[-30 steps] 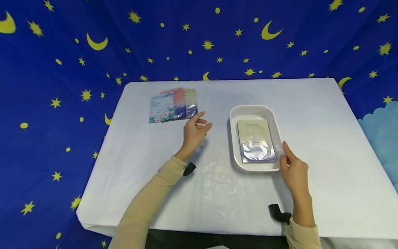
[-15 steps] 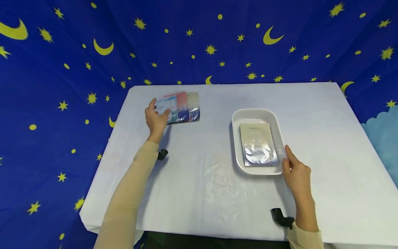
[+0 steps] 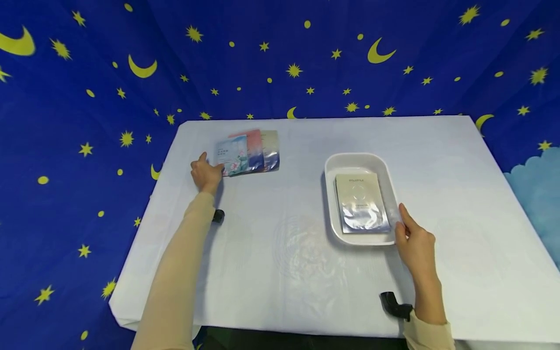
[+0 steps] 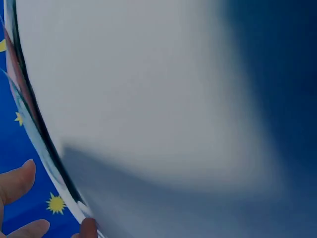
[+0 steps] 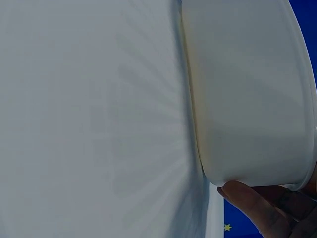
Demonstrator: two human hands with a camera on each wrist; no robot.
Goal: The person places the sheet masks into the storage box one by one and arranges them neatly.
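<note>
Three flat sheet-mask packets lie overlapping at the table's back left: a blue floral packet (image 3: pixel 232 153) on top, a pink-to-blue packet (image 3: pixel 255 149), and a beige-and-silver packet (image 3: pixel 271 148). My left hand (image 3: pixel 205 175) is at the near-left corner of the blue packet, fingers spread and thumb at its edge. In the left wrist view, the packets (image 4: pixel 32 119) appear edge-on beside the fingers (image 4: pixel 17 183). My right hand (image 3: pixel 417 248) grips the near-right side of a white tray (image 3: pixel 337 160), thumb and fingers at its rim. Inside the tray lies a beige-and-silver packet (image 3: pixel 362 201).
A white cloth covers the table (image 3: pixel 262 272). Behind it hangs a blue curtain (image 3: pixel 245 58) with yellow moons and stars. Black camera mounts (image 3: pixel 395 306) stick out from both wrists. A light-blue cloud shape (image 3: pixel 535 204) is at the far right.
My left hand has moved left, from the right side of the packets, across the blue packet, to its near-left corner. My right hand stays on the tray.
</note>
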